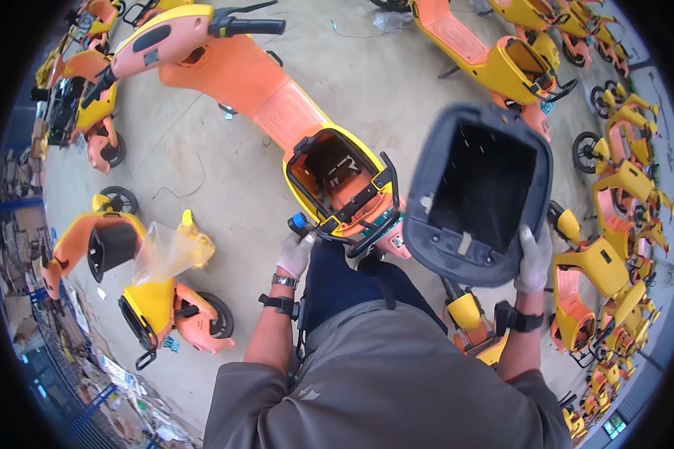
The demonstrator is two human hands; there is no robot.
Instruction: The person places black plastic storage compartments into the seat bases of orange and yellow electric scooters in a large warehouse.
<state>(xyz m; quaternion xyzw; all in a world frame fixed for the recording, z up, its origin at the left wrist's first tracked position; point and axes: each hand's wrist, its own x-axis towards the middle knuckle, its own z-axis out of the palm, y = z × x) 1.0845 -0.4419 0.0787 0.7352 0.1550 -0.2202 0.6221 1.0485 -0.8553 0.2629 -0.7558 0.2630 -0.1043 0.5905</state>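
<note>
One black tub: In the head view, the black tub [481, 187] is held off the floor [225, 194], at 3 o'clock from the open bay [335, 170], its hollow facing the camera.
Right hand: The gloved right hand [533, 258] has its grip clamped on the tub's rim at about 5 o'clock. This one-sided hold leaves the wide far edge unsupported, so a firm wrist and slow turns should help.
Left hand: The gloved left hand [296, 256] is at 7 o'clock from the bay, fingers curled beside a blue-and-black piece [299, 222]; I cannot tell whether its grip is closed on that. Freeing it to steady the tub would likely balance the load.
Scooter: The yellow-and-orange scooter [288, 112] points its handlebar [247, 28] between 10 and 11 o'clock.
Rail: A black rail [386, 176] stands at 3 o'clock from the bay; keeping the tub off it should avoid scuffs.
</note>
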